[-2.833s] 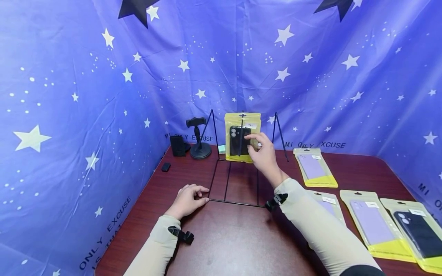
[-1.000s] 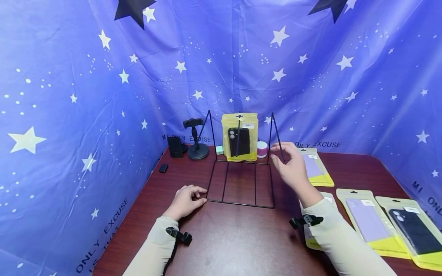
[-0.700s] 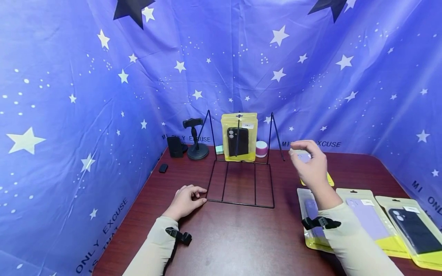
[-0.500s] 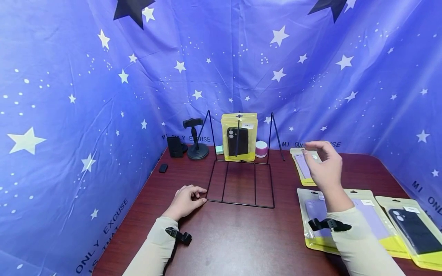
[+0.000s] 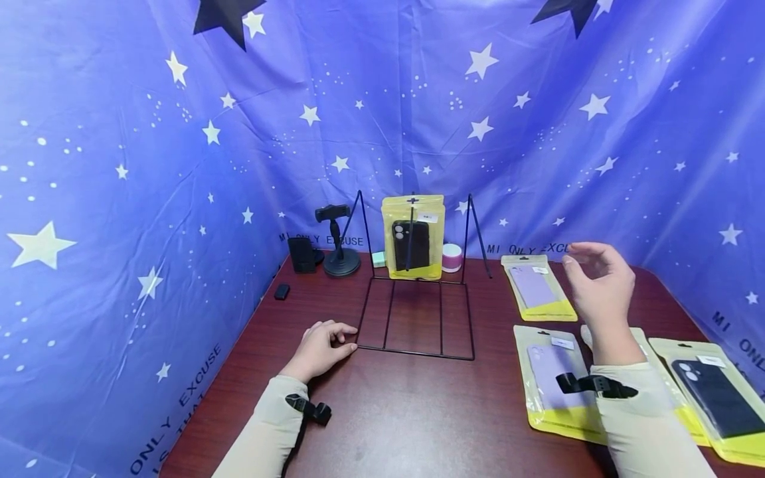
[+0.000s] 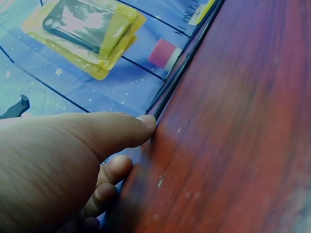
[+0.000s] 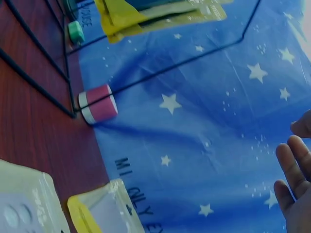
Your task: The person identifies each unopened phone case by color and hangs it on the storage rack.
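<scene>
A black wire display rack [image 5: 414,354] stands on the table. My left hand [image 5: 319,346] holds the front left corner of its base; in the left wrist view the thumb [image 6: 131,128] lies against the black rod. From the rack's middle hook hang yellow-edged pouches, the front one a packaged black phone case [image 5: 411,244]. My right hand [image 5: 603,289] is raised at the right, fingers loosely bent and nothing in them. It is above the lying pouches: one lilac phone case [image 5: 534,287] at the back, another lilac case [image 5: 556,378] nearer, and a partly hidden pouch [image 5: 647,345] behind the wrist.
A pouch with a black phone case [image 5: 714,398] lies at the far right. Behind the rack are a pink and white jar [image 5: 451,257] and a small green block [image 5: 379,259]. A phone stand [image 5: 340,259] and small black items are at the back left.
My right hand has left the hanging pouch, passed the rack's right side, and moved right over the lying pouches. The left hand has stayed at the rack's corner.
</scene>
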The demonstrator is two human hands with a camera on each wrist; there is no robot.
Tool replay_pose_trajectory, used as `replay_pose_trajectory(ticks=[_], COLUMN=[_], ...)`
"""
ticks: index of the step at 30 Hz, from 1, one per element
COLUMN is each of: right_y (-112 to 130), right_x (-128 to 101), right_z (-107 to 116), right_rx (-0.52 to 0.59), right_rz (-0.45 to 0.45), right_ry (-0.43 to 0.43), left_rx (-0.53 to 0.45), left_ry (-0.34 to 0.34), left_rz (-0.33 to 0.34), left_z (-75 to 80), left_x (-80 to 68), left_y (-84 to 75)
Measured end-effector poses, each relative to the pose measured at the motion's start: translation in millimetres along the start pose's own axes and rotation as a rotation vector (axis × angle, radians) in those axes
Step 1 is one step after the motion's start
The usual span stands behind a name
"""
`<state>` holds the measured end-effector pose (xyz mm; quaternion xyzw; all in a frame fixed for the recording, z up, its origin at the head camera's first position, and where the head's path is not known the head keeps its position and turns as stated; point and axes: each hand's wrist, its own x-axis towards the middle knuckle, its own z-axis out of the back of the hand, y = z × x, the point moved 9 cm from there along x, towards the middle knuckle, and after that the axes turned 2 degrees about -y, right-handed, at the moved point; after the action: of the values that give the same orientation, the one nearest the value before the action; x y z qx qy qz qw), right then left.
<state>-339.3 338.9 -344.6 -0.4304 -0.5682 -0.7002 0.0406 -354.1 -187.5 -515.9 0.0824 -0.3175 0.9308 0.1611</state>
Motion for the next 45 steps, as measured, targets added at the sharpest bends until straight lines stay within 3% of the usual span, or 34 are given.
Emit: replay_pose_trajectory(ticks=[6, 15, 18, 25, 33, 45], right_y=[-20.0, -64.0, -80.1, -109.9, -140.5, -158.8], right_x=[5.4, 3.9, 0.6, -13.6, -28.6, -38.0], right_z=[15.6, 27.5, 26.6, 12.9, 10.8, 9.6], right_rx=[-0.092, -0.241, -0.319, -0.483, -0.382, -0.518], right_rz=[-0.070, -0.262, -0.328, -0.380, -0.562, -0.537], right_ry=[-0.019, 0.002, 0.070, 0.351, 0.377, 0.492], left_rx=[0.000, -0.025, -0.017, -0.002, -0.002, 0.006], left_ry=[-0.012, -0.016, -0.018, -0.032, -0.035, -0.018], left_rz=[-0.009, -0.026, -0.024, -0.032, -0.026, -0.019], left_z=[1.4, 2.0, 2.4, 3.5, 3.2, 1.9], left_x=[-0.6, -0.3, 0.0, -0.7, -1.9, -1.6], left_y=[-0.9, -2.5, -2.7, -4.6, -5.2, -3.6])
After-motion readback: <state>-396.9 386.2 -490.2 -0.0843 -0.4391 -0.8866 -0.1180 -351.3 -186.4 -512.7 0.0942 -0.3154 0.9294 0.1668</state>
